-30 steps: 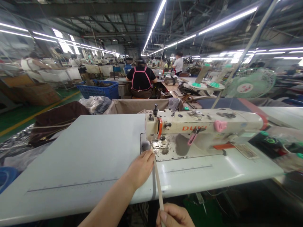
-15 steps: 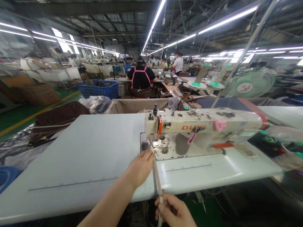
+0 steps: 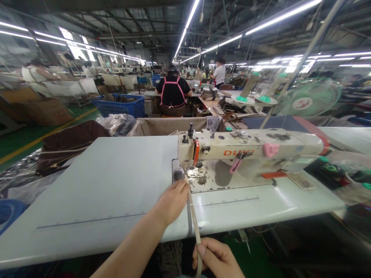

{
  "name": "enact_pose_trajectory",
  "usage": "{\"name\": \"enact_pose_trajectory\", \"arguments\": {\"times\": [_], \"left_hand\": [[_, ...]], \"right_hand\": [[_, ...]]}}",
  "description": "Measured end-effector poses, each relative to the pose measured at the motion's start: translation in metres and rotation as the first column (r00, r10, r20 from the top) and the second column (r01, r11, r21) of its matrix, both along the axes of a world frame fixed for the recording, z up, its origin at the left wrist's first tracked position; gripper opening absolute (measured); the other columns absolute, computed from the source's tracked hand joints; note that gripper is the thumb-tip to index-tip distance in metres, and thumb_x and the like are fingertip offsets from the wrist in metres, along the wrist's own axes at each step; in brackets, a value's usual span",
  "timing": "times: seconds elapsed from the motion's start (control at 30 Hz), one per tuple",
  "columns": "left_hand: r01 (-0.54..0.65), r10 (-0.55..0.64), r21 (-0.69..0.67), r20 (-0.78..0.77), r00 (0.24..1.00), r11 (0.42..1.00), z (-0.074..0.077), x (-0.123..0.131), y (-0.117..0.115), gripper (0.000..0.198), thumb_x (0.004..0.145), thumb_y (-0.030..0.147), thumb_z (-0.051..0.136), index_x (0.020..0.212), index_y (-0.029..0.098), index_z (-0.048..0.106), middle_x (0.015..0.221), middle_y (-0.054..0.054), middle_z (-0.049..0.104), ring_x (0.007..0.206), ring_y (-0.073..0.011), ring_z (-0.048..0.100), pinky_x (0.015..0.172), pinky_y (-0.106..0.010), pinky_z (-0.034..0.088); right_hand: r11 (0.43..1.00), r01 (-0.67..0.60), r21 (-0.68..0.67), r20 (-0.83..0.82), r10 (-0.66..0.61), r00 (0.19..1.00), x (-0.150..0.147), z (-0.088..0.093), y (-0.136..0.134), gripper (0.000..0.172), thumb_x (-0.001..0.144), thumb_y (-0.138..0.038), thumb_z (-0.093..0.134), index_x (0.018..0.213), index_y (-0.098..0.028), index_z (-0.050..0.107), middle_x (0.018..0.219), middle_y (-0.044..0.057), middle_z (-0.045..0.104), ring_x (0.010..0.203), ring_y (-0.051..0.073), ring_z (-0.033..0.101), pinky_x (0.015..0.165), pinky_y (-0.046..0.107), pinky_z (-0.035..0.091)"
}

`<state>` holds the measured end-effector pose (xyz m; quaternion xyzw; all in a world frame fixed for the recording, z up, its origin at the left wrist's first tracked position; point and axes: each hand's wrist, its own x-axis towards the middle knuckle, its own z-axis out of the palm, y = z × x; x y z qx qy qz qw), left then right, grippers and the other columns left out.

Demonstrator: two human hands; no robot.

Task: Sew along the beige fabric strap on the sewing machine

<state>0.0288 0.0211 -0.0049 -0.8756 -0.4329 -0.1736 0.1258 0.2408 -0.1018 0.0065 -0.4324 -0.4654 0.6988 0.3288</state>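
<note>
A narrow beige strap [image 3: 193, 216] runs from the needle area of a cream sewing machine [image 3: 246, 150] down over the front edge of the white table [image 3: 110, 185]. My left hand [image 3: 171, 201] rests on the table just in front of the needle plate, fingers curled against the strap's upper end. Below the table edge, my right hand [image 3: 216, 258] pinches the strap's lower part, and the strap hangs on past my fingers.
A green fan [image 3: 308, 98] and thread cones [image 3: 249, 87] stand behind the machine on the right. A brown cloth pile [image 3: 66, 143] lies to the left. A seated person in a pink apron [image 3: 173, 96] works beyond a beige bin, next to a blue crate [image 3: 121, 104].
My right hand has risen along the strap toward the table edge. My left hand stays at the needle plate. The view has shifted slightly downward.
</note>
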Motion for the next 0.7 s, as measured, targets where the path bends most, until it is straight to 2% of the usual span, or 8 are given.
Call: {"name": "enact_pose_trajectory", "arguments": {"times": [0.2,0.47,0.7], "left_hand": [[0.002,-0.002,0.003,0.019,1.000,1.000,0.002,0.002,0.000,0.022,0.102,0.011,0.052,0.121,0.015,0.064,0.125,-0.013,0.072,0.122,-0.0266,0.069,0.116,-0.039,0.054],[0.025,-0.024,-0.005,0.007,1.000,1.000,-0.001,-0.001,0.000,0.022,0.101,0.011,0.058,0.121,0.013,0.065,0.126,-0.013,0.072,0.128,-0.0278,0.066,0.119,-0.039,0.051],[-0.015,0.014,0.006,0.063,0.998,1.000,-0.004,0.000,0.001,0.028,0.101,0.011,0.055,0.128,0.014,0.063,0.133,-0.015,0.070,0.130,-0.0263,0.066,0.119,-0.038,0.051]], "right_hand": [[1.000,0.010,-0.019,-0.005,-0.010,1.000,0.002,-0.003,-0.002,0.055,0.092,-0.070,0.076,0.080,-0.016,0.078,0.074,0.004,0.071,0.067,0.015,0.060,0.070,0.028,0.048],[0.999,-0.039,0.033,0.014,0.038,0.999,0.002,-0.009,-0.002,0.058,0.094,-0.071,0.072,0.077,-0.016,0.078,0.072,0.004,0.068,0.067,0.015,0.059,0.070,0.027,0.047],[0.998,-0.045,0.038,0.028,0.044,0.999,0.003,-0.013,-0.002,0.059,0.093,-0.072,0.072,0.076,-0.017,0.078,0.072,0.004,0.067,0.067,0.015,0.057,0.070,0.029,0.046]]}}
